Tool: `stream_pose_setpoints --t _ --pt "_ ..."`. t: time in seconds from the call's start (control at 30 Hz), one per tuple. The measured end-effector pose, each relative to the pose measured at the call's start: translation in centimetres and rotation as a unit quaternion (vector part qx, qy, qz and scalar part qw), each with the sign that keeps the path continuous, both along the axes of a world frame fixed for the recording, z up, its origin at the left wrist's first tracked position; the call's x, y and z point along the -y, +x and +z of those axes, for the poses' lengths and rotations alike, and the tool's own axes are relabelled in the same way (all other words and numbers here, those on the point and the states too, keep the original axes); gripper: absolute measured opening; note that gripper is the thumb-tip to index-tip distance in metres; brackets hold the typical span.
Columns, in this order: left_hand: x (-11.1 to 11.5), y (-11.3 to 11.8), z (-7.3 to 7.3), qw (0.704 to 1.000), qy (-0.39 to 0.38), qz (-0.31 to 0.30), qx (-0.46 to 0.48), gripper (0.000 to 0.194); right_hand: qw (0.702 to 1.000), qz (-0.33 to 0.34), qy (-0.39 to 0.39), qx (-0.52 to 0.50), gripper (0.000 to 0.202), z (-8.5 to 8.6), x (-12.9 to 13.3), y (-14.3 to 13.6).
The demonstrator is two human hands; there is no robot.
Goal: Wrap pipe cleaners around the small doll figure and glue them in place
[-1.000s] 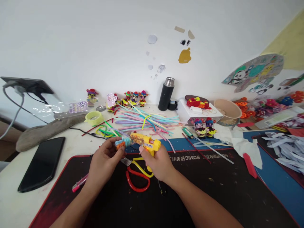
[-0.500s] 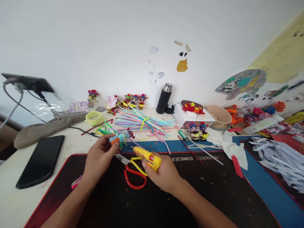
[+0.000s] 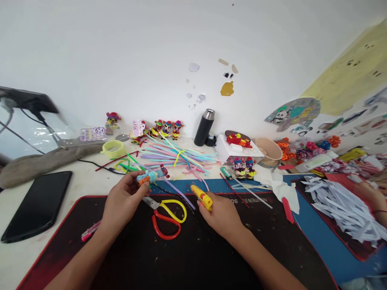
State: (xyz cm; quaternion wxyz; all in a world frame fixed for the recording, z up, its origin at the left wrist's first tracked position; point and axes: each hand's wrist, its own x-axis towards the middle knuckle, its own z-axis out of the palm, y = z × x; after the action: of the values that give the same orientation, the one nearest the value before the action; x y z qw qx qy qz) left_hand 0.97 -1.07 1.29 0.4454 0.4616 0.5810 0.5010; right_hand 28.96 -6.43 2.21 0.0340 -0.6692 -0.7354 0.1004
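Note:
My left hand [image 3: 126,198] is closed on a small pipe-cleaner doll [image 3: 152,176], light blue and orange with a dark red head end, held tilted on its side. My right hand [image 3: 222,213] grips a yellow hot glue gun [image 3: 202,196], its nozzle pointing up and left, apart from the doll. Between the hands, scissors [image 3: 166,219] with one red and one yellow handle lie on the black desk mat [image 3: 193,257]. Their blades are partly hidden by my left hand. A lilac pipe cleaner [image 3: 180,194] lies just behind the scissors.
Behind are a bundle of pastel pipe cleaners [image 3: 181,158], a black thermos [image 3: 204,128] and several finished dolls [image 3: 167,128]. A phone [image 3: 38,205] lies at left. White paper strips [image 3: 341,209] are heaped at right, beside another person's hand [image 3: 370,197].
My right hand has drawn the glue gun right, away from the doll, baring the yellow scissor handle. The view has turned right, and another person's hand shows at the right edge.

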Motion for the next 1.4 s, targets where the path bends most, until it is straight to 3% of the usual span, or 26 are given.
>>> stream_pose_setpoints --t 0.2,0.63,0.73,0.87,0.97,1.1,1.2,1.27,1.4 --pt "0.1 0.1 0.0 1.0 -0.003 -0.008 -0.012 0.056 0.999 0.035 -0.023 0.027 0.028 0.0 0.0 -0.5" --pt "0.2 0.3 -0.1 1.0 0.0 -0.015 -0.007 0.055 0.981 0.091 -0.113 -0.126 0.053 0.8 0.8 1.1" --pt "0.2 0.3 0.4 1.0 -0.008 -0.015 0.009 0.057 0.976 0.074 -0.117 -0.167 0.049 1.2 0.7 1.4" --pt "0.5 0.4 0.8 0.999 -0.011 -0.022 0.039 0.054 0.963 0.015 -0.041 -0.264 0.034 1.5 0.2 1.1" --pt "0.7 0.3 0.7 0.996 -0.004 -0.036 0.075 0.05 0.922 -0.025 -0.009 -0.386 0.033 1.6 -0.5 -0.3" --pt "0.7 0.2 0.6 0.992 0.007 -0.045 0.121 0.045 0.852 -0.024 -0.095 -0.515 0.038 1.0 -1.2 -3.8" --pt "0.7 0.2 0.8 0.992 0.008 -0.044 0.115 0.046 0.825 0.004 -0.145 -0.546 0.038 0.5 -1.3 -6.5" --pt "0.7 0.3 1.0 0.995 0.009 -0.044 0.087 0.046 0.826 0.022 -0.138 -0.545 0.032 0.5 -1.3 -7.9" --pt "1.0 0.5 1.1 0.999 0.02 -0.025 0.04 0.046 0.866 0.049 -0.052 -0.495 0.021 1.4 -1.5 -9.2"
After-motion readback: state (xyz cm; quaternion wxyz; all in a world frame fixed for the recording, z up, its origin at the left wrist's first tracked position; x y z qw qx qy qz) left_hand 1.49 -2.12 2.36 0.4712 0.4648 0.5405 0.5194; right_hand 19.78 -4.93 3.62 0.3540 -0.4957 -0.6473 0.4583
